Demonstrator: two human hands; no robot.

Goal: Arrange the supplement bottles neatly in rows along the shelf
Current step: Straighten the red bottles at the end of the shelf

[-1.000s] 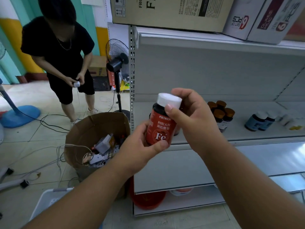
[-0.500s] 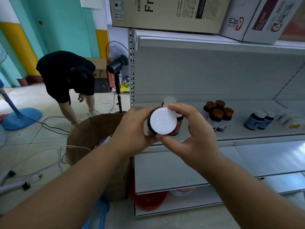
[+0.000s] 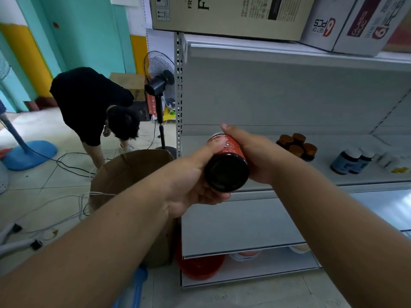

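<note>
- My left hand [image 3: 193, 185] grips the red-labelled bottle [image 3: 226, 165] from the left; my right hand [image 3: 251, 156] wraps its far side; it lies tipped, dark round base towards me, label white-printed
- Left of my hands: a brown paper bag [image 3: 131, 174] on the tiled floor; a person in black [image 3: 89, 103] bending
- Right of them, on the grey shelf [image 3: 289, 174]: amber-capped bottles [image 3: 297, 145]; beyond, blue bottles [image 3: 351, 161]

Bottle [image 3: 226, 167] now flipped, base toward camera

Glossy dark bottle [image 3: 226, 167]; matt grey metal shelf [image 3: 289, 174].
</note>
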